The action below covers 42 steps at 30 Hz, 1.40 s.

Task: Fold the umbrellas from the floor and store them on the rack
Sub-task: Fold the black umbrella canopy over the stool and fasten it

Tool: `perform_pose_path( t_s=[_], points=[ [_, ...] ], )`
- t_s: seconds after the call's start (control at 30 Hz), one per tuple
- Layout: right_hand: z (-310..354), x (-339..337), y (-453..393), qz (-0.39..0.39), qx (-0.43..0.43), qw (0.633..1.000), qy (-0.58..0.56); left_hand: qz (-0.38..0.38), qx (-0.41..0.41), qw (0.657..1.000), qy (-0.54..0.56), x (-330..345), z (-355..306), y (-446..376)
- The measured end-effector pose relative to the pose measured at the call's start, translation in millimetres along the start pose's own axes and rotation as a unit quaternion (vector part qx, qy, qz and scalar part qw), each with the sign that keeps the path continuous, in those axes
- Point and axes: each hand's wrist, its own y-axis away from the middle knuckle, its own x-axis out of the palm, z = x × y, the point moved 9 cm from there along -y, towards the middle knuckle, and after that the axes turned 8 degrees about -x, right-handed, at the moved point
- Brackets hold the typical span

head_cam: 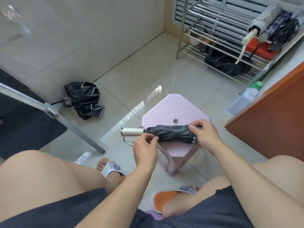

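A folded dark grey umbrella [171, 133] with a cream handle [131, 131] lies across the near edge of a pink plastic stool [166, 109]. My left hand [145, 148] pinches the canopy fabric near the handle end. My right hand [205, 137] grips the tip end of the canopy. A second black umbrella [85, 99] lies collapsed and loose on the tiled floor at the left, by the wall. The metal rack [218, 30] stands at the back right, with three folded umbrellas [269, 27] lying on its upper shelf.
A grey metal table leg [77, 130] slants across the floor at left. A wooden cabinet [271, 122] stands at right, with a white bottle [246, 97] beside it. A black bag [227, 63], a pot and a red box sit on the rack. My knees and slippers are below.
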Motion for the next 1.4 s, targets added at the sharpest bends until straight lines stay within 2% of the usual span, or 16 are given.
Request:
perform_pose_path(
  t_s=[0.27,0.33,0.43,0.53,0.6,0.77,1.0,1.27,1.4],
  points=[
    [0,1,-2,-0.003,0.003,1.0,-0.006,-0.052,0.138,0.989,-0.018,2,-8,12],
    [-1,2,-1,-0.003,0.004,1.0,-0.008,-0.03,0.117,0.992,0.038,7,-3,12],
    [-1,2,-1,-0.003,0.002,1.0,-0.005,0.008,0.027,0.993,0.116,17,4,9],
    [-3,0,0,-0.003,0.003,1.0,0.001,-0.011,-0.045,0.985,0.166,12,10,10],
    [-2,0,0,-0.002,0.001,1.0,0.0,-0.016,-0.057,0.985,0.165,8,11,9],
    [-2,1,-1,-0.002,0.002,1.0,0.0,-0.021,-0.038,0.996,0.071,6,16,8],
    [-3,1,-1,-0.004,0.0,1.0,-0.005,-0.048,0.027,0.998,0.022,0,5,5],
    [-4,1,-3,-0.004,0.005,1.0,-0.005,-0.039,0.064,0.997,0.027,5,0,7],
    [-3,0,-1,-0.004,0.004,1.0,-0.008,-0.041,0.055,0.997,0.023,7,3,6]
  ],
)
